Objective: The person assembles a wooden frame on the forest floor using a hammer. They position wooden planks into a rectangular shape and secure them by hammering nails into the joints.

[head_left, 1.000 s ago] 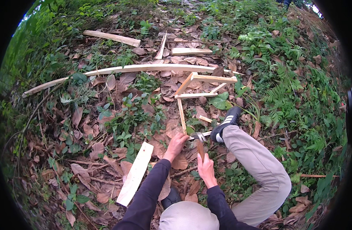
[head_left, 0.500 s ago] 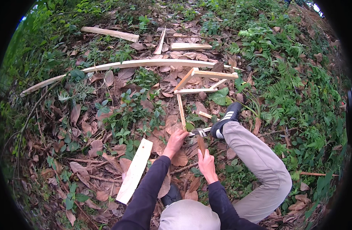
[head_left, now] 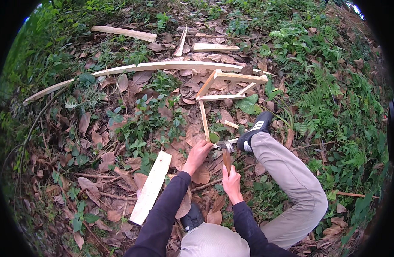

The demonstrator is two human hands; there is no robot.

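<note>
My right hand [head_left: 231, 185] is closed around the wooden handle of a hammer [head_left: 227, 160]. The hammer's metal head rests against or just above a short, pale wooden strip [head_left: 233, 141] near my shoe. My left hand [head_left: 198, 155] pinches the corner where that strip meets a longer upright strip [head_left: 204, 122]; its fingertips hide the joint, and I cannot make out a nail. The longer strip runs away from me to a small frame of joined wooden strips [head_left: 240, 77] lying on the leaves.
Left of my arm lies a wide pale board [head_left: 152, 188]. A long bowed strip [head_left: 171, 65] crosses behind the frame, with loose pieces [head_left: 124, 33] farther off. A small offcut [head_left: 232, 124] lies by my shoe [head_left: 256, 130]. Dry leaves, twigs and green plants cover the ground.
The hammer stays at the strip, its head shifted only slightly. Both hands keep their grip. The whole view has moved a little, so the wood appears slightly higher.
</note>
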